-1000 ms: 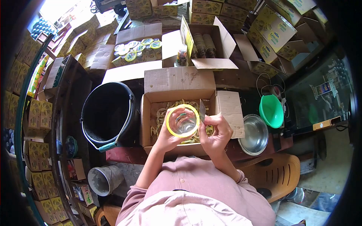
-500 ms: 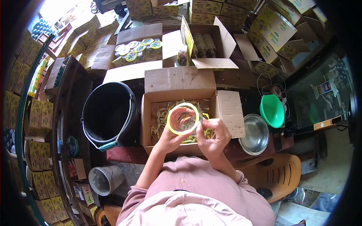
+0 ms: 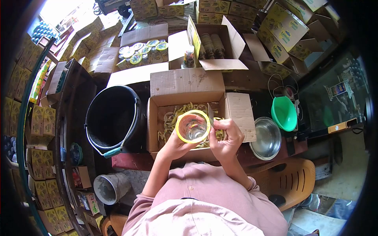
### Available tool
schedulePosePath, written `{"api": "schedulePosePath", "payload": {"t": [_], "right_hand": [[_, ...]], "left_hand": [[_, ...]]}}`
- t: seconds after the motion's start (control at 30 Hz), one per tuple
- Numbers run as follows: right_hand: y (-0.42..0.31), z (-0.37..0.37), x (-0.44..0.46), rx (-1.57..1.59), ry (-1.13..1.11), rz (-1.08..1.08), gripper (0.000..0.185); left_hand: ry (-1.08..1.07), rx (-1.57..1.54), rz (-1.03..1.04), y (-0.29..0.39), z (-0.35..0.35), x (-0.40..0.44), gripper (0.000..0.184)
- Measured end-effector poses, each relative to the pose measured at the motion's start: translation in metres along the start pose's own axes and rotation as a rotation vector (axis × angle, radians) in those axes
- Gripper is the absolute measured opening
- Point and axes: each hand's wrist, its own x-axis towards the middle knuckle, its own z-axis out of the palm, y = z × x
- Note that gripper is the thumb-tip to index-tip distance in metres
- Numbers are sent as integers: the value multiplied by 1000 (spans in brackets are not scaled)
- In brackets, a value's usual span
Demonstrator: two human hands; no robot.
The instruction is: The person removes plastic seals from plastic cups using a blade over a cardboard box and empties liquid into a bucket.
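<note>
My left hand (image 3: 171,144) is wrapped round a clear plastic cup with a yellow rim (image 3: 180,133), its open mouth turned up toward me. My right hand (image 3: 227,138) is closed on a knife (image 3: 210,113), whose thin blade points away from me at the right side of the rim. Whether the blade touches the rim I cannot tell. Both hands are above an open cardboard box (image 3: 187,83), with curled yellowish strips (image 3: 168,125) scattered inside it.
A black bucket (image 3: 91,114) stands left of the box. To the right are a metal bowl (image 3: 265,138) and a green basin (image 3: 284,114). Behind, one carton holds lidded cups (image 3: 145,50) and another holds stacked cups (image 3: 212,46). An orange chair (image 3: 293,183) is at lower right.
The cup has shifted slightly down and to the right in my left hand. My right hand and the knife have moved a little to the right.
</note>
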Motion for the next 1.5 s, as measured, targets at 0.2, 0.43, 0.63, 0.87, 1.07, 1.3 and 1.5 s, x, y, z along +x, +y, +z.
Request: {"api": "schedulePosePath", "payload": {"t": [0.2,0.43,0.63,0.87,1.07,1.3,1.5], "right_hand": [[1,0,2,-60,-28,-81,18],[2,4,-4,-61,-29,-89,17],[4,5,-5,-106,29,-115,18],[6,2,-2,-43,-12,-56,19],[-1,4,-3,69,-5,107,14],[-5,6,-8,11,-1,14,14],[-6,6,-9,-20,21,-36,14]], "left_hand": [[-45,41,-5,-2,-10,-1,59],[12,-93,-34,-4,-10,0,63],[-22,-53,-42,-5,-8,1,62],[-97,14,-30,0,-11,2,62],[21,-388,-100,-16,-8,-1,69],[-3,-385,-71,-16,-10,-2,69],[6,-445,-81,-17,-10,0,68]]}}
